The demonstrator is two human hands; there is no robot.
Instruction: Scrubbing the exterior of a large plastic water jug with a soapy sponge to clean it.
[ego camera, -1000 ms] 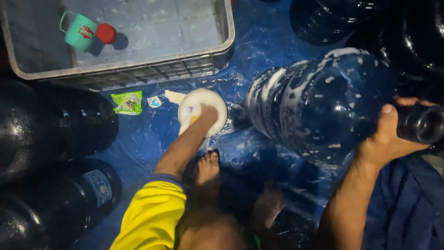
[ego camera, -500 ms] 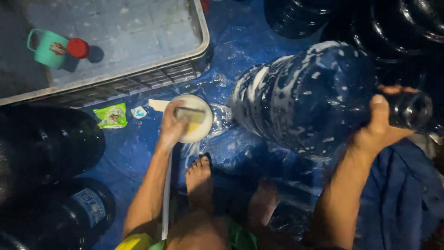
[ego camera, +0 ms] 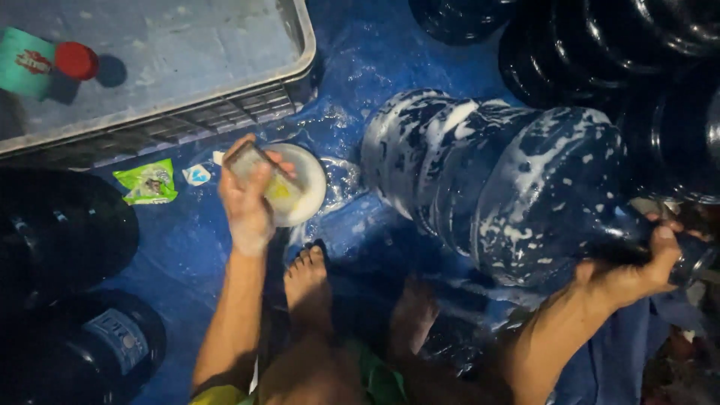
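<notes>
One big water bottle (ego camera: 495, 187) lies on its side on the blue tarp (ego camera: 187, 255), streaked and dotted all over with white suds, its neck pointing away from the grey crate (ego camera: 161, 112). That crate, a shallow plastic tray with a ribbed wall, sits well apart from the bottle on the far side of the tarp, and inside it stand a teal mug (ego camera: 26, 64) and a red cap (ego camera: 76, 60) touching each other. More dark bottles (ego camera: 67, 225) lie below the crate's near wall, and others crowd behind the soapy bottle.

Between the crate and the soapy bottle, just below the crate's corner, rests a white bowl (ego camera: 307, 187) on the wet tarp. The left hand (ego camera: 247, 199) hovers at the bowl's edge, fingers clamped around a sponge (ego camera: 262, 176), yellowish with a darker top. The right hand (ego camera: 634, 274) is closed tightly around the soapy bottle's neck, at the end farthest from the crate.

Two bare feet (ego camera: 307, 281) stand on the tarp below the bowl, near the bottle's base. A green sachet (ego camera: 148, 182) and a small white scrap (ego camera: 197, 175) lie side by side just under the crate's wall, beside the bowl.
</notes>
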